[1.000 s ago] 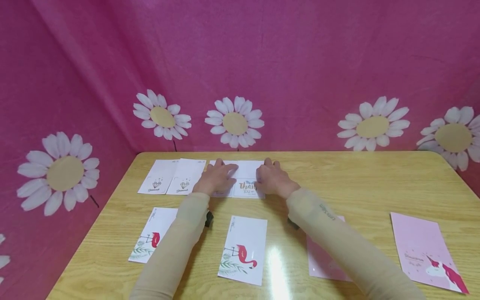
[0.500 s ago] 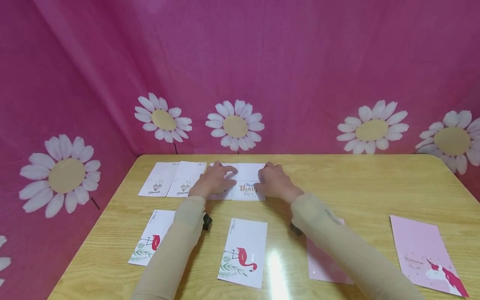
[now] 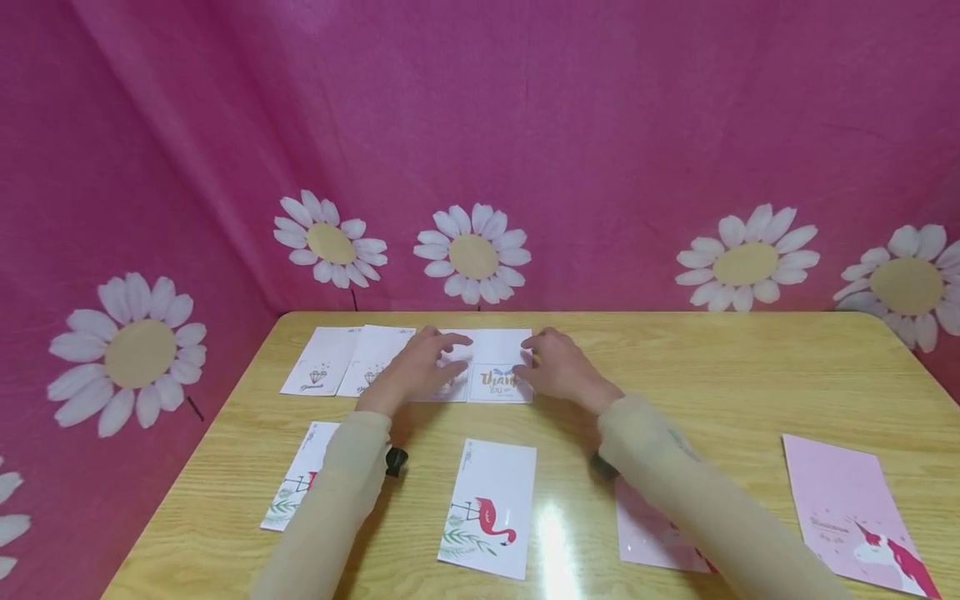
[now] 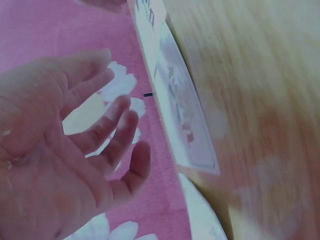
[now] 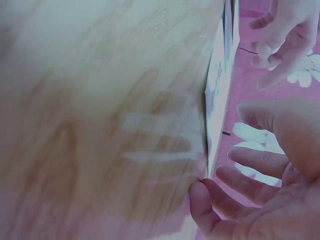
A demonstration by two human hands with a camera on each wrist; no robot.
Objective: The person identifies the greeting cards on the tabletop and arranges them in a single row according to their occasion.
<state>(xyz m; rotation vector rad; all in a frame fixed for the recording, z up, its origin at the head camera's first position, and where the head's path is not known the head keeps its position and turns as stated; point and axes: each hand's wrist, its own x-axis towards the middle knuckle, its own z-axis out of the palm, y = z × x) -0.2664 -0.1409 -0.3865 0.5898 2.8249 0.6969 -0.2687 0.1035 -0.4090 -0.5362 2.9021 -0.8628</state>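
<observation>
Wrists have shifted farther apart and nearer. Left hand (image 3: 412, 371) released, fingers loosely bent, over white rectangular paper card with printed lettering (image 3: 453, 394). Right hand (image 3: 564, 368) released, fingers relaxed at right edge of white rectangular "Thank You" card (image 3: 495, 346); contact unclear. Both cards side by side, far part of pale wooden table (image 3: 675, 367); white diamond-print cards (image 3: 321, 354) left.

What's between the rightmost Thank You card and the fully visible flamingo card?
The head view shows only bare tabletop between the Thank You card and flamingo card.
</observation>
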